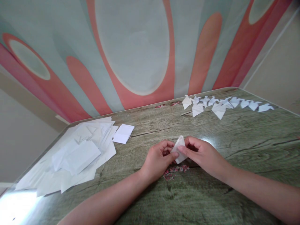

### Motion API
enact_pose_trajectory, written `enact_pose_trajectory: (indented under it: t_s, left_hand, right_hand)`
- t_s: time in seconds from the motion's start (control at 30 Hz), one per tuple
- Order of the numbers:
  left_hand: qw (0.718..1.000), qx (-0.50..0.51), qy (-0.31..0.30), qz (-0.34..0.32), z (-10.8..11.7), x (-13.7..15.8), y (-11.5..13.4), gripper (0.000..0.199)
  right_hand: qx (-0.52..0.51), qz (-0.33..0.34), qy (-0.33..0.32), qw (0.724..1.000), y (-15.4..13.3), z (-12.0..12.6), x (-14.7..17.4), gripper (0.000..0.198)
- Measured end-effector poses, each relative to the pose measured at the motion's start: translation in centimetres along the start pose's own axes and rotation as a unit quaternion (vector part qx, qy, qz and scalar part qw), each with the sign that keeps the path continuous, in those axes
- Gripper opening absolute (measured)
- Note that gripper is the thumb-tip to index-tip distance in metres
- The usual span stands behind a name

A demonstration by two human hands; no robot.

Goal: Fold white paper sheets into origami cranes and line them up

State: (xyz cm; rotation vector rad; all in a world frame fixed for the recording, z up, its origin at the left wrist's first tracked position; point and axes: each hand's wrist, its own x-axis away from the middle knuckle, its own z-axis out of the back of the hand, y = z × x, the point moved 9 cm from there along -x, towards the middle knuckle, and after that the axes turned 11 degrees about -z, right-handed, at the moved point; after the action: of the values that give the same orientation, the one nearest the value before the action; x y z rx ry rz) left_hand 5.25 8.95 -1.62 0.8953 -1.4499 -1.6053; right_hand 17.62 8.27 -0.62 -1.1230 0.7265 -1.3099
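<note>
A small piece of folded white paper (pixel 180 153), roughly kite-shaped with its point up, is held between both hands just above the table. My left hand (pixel 161 156) pinches its left edge, thumb across the front and fingers curled behind. On the other side my right hand (pixel 199 153) grips it, the thumb pressing on its front face. The right fingers are partly hidden behind the paper. Below the hands, a red and white floral pattern (pixel 173 172) shows on the tabletop.
Many loose white sheets (pixel 82 156) lie in a spread pile at the left. Beside them is a small folded white square (pixel 123 133). Several folded paper figures (pixel 219 109) stand along the back right of the wood-patterned table (pixel 150 125). A patterned wall covering (pixel 133 47) rises behind the table.
</note>
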Motion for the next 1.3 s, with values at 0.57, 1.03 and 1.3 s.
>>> enact_pose_trajectory:
  t_s: [0.57,1.03,1.3]
  left_hand:
    - [0.743,-0.594,-0.244,-0.188,-4.2,5.5,1.0,0.080]
    - [0.764,-0.560,-0.249,-0.202,-3.7,5.7,1.0,0.087]
    - [0.777,-0.538,-0.274,-0.179,-3.2,6.6,1.2,0.087]
  right_hand:
    - [0.360,0.223,0.113,0.899,-1.9,-0.4,0.8,0.049]
    - [0.461,0.232,-0.082,0.852,0.8,-3.1,0.2,0.066]
    - [0.483,0.181,0.017,0.857,1.0,-2.3,-0.3,0.062]
